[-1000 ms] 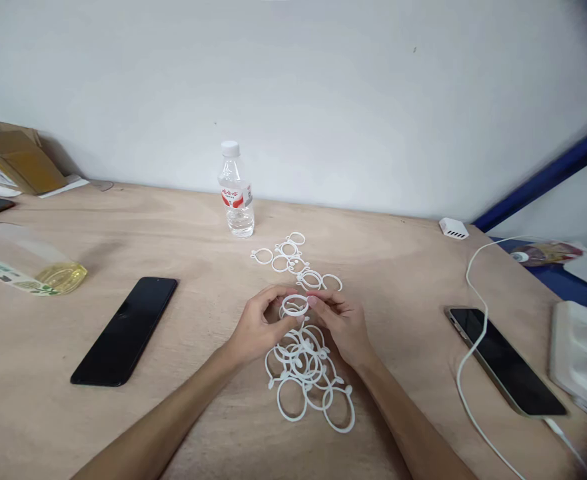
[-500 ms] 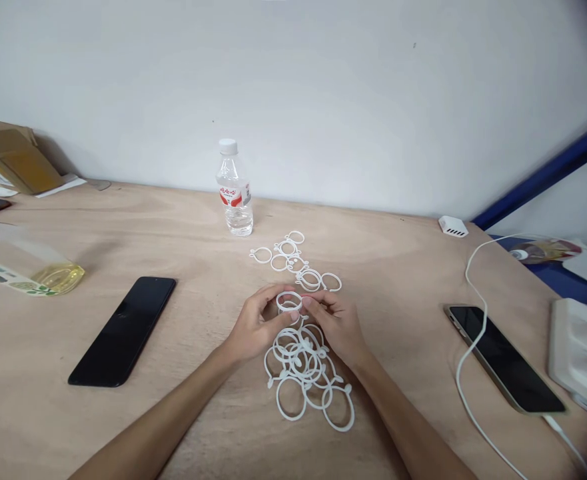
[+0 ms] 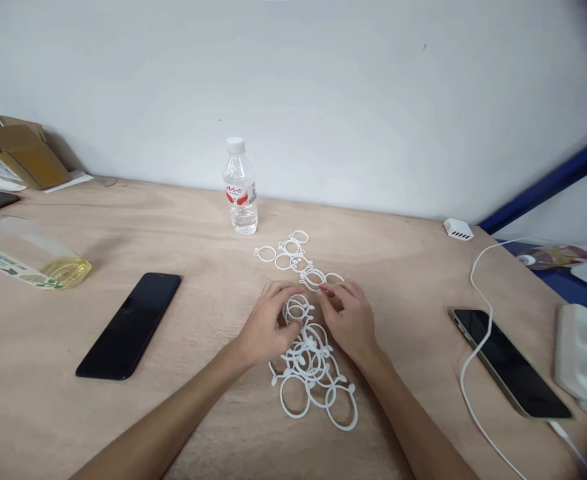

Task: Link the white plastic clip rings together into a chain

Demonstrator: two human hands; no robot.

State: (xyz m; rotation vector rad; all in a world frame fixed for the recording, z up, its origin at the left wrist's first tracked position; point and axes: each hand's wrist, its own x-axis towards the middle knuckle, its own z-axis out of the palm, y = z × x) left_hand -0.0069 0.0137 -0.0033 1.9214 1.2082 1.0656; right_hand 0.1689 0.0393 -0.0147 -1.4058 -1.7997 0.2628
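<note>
Several white plastic rings with small knobbed tabs lie in a loose heap [image 3: 309, 360] between my forearms. My left hand [image 3: 270, 327] is open, its thumb and fingers curved apart around the left side of a few overlapping rings [image 3: 298, 308] at the top of the heap. Just right of these rings is my right hand [image 3: 350, 319], its fingers bent and slightly apart, with nothing visible in them. Beyond my fingertips lies a second group of similar white rings [image 3: 293, 248], the nearest of them close to my right fingertips.
A water bottle [image 3: 240, 190] stands near the wall. A black phone [image 3: 129, 327] lies at left, beside an oil bottle [image 3: 28, 260] on its side. At right are a phone [image 3: 510, 363] with a white cable [image 3: 466, 380], and a white adapter [image 3: 458, 229]. A cardboard box [image 3: 26, 153] sits far left.
The white ring held between both hands has been let go onto the rings below. My hands have moved apart, and the left fingers have opened. The view has shifted slightly.
</note>
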